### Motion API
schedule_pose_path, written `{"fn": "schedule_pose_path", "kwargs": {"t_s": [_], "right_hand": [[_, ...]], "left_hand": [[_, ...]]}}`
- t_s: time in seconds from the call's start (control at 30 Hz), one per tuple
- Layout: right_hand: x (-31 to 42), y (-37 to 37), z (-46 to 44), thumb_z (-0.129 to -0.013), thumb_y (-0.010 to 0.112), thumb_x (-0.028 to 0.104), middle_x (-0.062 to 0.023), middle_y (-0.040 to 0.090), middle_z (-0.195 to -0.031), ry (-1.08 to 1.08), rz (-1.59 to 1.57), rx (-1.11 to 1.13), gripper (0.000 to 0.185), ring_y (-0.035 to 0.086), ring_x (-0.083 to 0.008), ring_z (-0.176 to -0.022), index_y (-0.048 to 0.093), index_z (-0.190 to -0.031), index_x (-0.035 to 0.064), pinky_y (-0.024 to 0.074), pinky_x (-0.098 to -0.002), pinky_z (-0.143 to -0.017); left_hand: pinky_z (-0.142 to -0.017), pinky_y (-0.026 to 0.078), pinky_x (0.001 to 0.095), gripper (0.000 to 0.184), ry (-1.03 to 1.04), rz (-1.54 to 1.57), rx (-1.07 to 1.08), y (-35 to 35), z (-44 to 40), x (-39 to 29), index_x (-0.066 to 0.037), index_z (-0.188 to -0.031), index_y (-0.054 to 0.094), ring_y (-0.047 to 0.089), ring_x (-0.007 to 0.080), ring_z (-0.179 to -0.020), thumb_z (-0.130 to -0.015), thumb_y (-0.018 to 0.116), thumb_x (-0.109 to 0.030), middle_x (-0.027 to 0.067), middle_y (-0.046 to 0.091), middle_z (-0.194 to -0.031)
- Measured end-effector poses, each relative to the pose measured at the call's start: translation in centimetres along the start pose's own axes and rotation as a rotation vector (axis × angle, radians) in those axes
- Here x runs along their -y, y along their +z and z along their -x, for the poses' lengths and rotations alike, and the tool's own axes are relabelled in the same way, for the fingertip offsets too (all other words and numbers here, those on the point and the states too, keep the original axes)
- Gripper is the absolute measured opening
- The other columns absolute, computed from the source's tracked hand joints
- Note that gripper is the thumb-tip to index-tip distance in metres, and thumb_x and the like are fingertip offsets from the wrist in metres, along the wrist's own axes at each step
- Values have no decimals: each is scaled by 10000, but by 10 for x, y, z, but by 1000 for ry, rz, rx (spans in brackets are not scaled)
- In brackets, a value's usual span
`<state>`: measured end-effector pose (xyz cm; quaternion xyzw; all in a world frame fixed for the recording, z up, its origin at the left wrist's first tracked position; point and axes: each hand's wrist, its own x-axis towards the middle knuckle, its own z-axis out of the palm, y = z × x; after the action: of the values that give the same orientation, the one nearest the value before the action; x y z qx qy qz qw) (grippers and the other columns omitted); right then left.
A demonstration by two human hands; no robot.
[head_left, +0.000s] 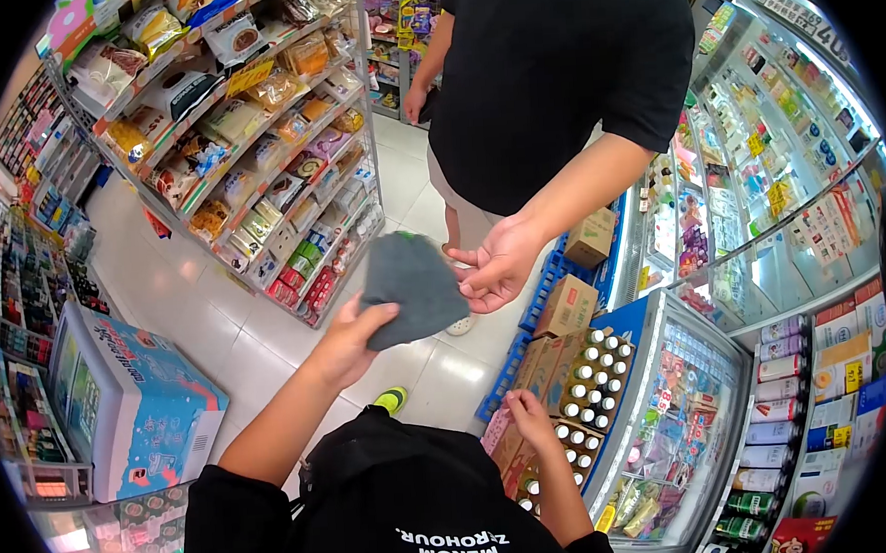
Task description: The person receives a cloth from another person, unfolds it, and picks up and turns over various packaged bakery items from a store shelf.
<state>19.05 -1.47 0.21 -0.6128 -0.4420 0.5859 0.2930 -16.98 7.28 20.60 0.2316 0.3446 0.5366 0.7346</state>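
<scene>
My left hand grips a dark grey, flat, soft-looking item, thumb on top, held out in front of me. What kind of item it is I cannot make out. Another person's hand reaches to its right edge; whether those fingers touch it is unclear. Lower right, my right hand is closed in a pinch beside the crates of bottles. A pink slip of paper shows at its fingertips.
A person in a black shirt stands facing me. Shelves of packaged bread rise at the left. On the right are white-capped bottles, cardboard boxes, a chest freezer and a glass-front fridge. Tiled floor lies between.
</scene>
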Motion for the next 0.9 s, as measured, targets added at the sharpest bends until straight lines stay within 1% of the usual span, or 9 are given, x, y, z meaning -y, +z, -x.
{"fn": "schedule_pose_path", "kwargs": {"t_s": [0.23,0.33,0.4,0.53,0.6,0.63,0.67,0.8,0.9], "right_hand": [[120,18,47,-1010,581,182,-57,648,-1087,-70,-69,443,221,609,-136,-1023,586,-1164,22,483,-293,-927],[164,43,65,-998,595,154,-79,636,-1161,-232,-62,576,301,606,-148,-1055,544,-1264,23,485,-308,-942],[188,67,78,-931,674,85,-115,592,-1261,-377,-143,564,514,575,-163,-1133,451,-1388,15,480,-324,-963],[171,106,60,-878,733,71,-64,624,-1168,-364,-72,680,490,578,-128,-1078,520,-1314,-2,483,-290,-910],[161,116,68,-925,687,82,-23,663,-1012,-488,93,675,254,581,-86,-944,628,-1156,-5,481,-262,-820],[155,118,78,-957,654,131,-22,667,-949,-347,34,680,197,584,-87,-892,644,-1094,-11,485,-267,-786],[145,119,84,-989,621,179,-22,671,-887,-215,-20,680,204,586,-89,-840,660,-1032,-16,489,-273,-753],[149,114,91,-1036,529,314,-68,611,-659,-291,205,509,426,556,-112,-684,631,-820,-38,475,-325,-630],[169,108,113,-1038,508,306,-139,613,-810,-294,525,391,375,604,-219,-778,603,-932,-42,487,-343,-737]], "left_hand": [[-979,500,356,610,284,-234,-124,-23,85,-28,-93,-1363,390,588,192,-1151,-833,653,55,58,562,-1244],[-916,527,336,676,226,-443,-90,-10,119,-21,-129,-1334,370,571,167,-1123,-785,705,80,45,554,-1223],[-919,480,289,663,173,-635,-2,-11,139,3,-106,-1373,369,535,124,-1108,-824,719,21,32,543,-1208],[-956,455,289,578,3,-504,92,1,165,29,-49,-1386,387,526,121,-1138,-888,679,-34,59,555,-1210],[-968,453,287,582,41,-687,-15,8,192,33,-35,-1377,400,524,127,-1161,-898,724,-96,76,560,-1223],[-973,453,291,574,18,-597,-69,8,204,37,-31,-1366,413,522,131,-1170,-897,734,-117,80,561,-1228],[-978,453,295,568,5,-510,-116,5,211,40,-28,-1354,427,520,135,-1179,-897,745,-137,84,562,-1233],[-975,469,305,506,-26,-408,-274,-30,212,66,-15,-1301,482,554,159,-1166,-899,753,-162,92,576,-1242],[-889,504,294,448,-79,-475,-295,-21,212,56,0,-1244,518,613,154,-1027,-898,753,-161,78,633,-1125]]}}
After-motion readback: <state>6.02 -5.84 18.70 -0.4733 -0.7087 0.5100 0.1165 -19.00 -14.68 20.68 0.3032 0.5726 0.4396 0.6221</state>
